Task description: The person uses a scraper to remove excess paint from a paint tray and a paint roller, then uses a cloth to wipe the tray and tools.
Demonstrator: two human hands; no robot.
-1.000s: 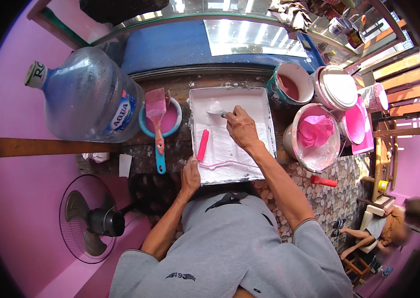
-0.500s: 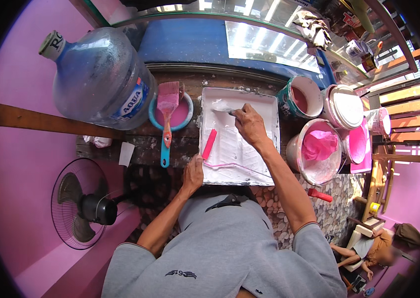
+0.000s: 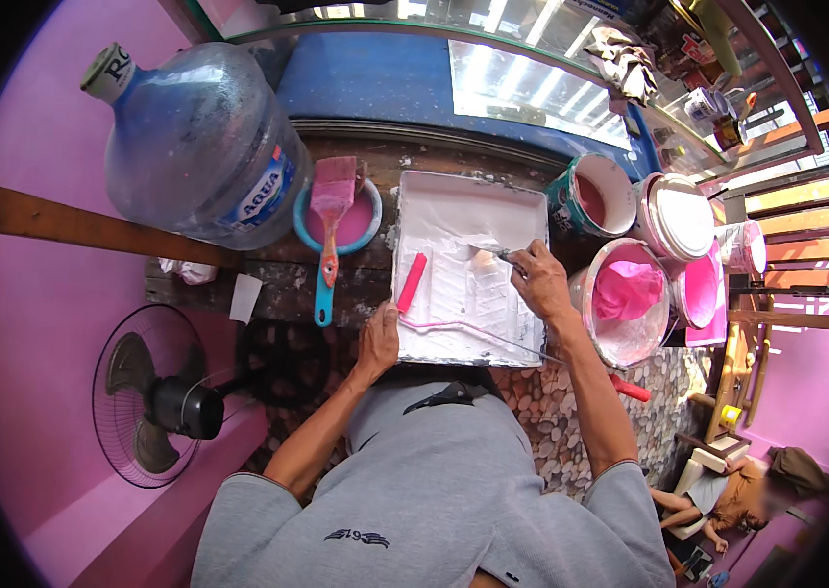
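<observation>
A white paint tray (image 3: 522,204) with pale paint streaked over its ribbed bed lies in front of my body. My left hand (image 3: 378,341) is closed on its near left edge. Above the tray's right half, my right hand (image 3: 540,282) grips a putty knife (image 3: 486,250); its blade, smeared with paint, points left and lies low over the bed. A paint roller (image 3: 413,284) with a bright pink-red sleeve rests at the tray's left side. Its wire frame crosses the tray to a red handle (image 3: 630,388) beyond the right edge, passing by my right forearm.
To the left, a blue bowl (image 3: 371,233) of pink paint carries a wide brush (image 3: 333,201), beside a large water jug (image 3: 209,147). Paint buckets (image 3: 620,328) crowd the right side. A fan (image 3: 184,407) stands at lower left; a person (image 3: 733,495) sits at far right.
My right hand has moved right and nearer to me, bringing the putty knife from the tray's far left to its middle. The left hand keeps its hold on the tray.
</observation>
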